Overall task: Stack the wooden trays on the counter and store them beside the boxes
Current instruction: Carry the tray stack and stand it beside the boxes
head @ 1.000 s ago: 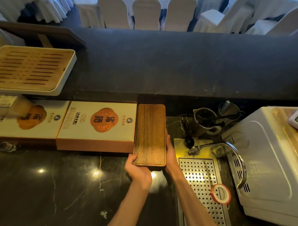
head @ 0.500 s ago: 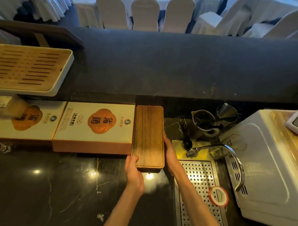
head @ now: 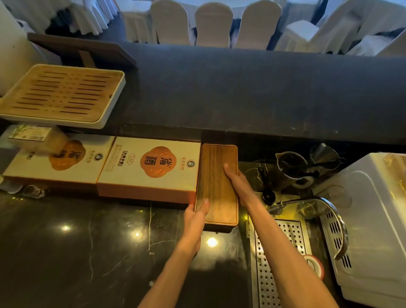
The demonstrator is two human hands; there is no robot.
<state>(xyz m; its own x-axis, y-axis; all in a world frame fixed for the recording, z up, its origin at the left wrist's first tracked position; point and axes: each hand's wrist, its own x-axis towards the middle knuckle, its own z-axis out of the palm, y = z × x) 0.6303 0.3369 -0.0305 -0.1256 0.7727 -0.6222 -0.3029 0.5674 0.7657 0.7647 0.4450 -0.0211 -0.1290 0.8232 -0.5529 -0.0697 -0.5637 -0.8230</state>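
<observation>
A black, pale-veined marble desk (head: 79, 253) mirrors ceiling lights, backed by a raised dark ledge (head: 245, 90); white-covered chairs (head: 213, 25) stand beyond; the dark brown rectangular wooden tray (head: 217, 177) lies lengthwise, touching the right side of a cream-and-orange flat box (head: 151, 166); the left hand (head: 194, 219) pinches its near left corner, thumb on top; the right hand (head: 240, 185) lies flat, fingers straight, along its right edge.

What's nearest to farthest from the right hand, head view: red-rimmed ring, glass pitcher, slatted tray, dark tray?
1. Dark tray, under the right hand.
2. Glass pitcher, to its right.
3. Red-rimmed ring, on drain grid.
4. Slatted tray, far left.
</observation>
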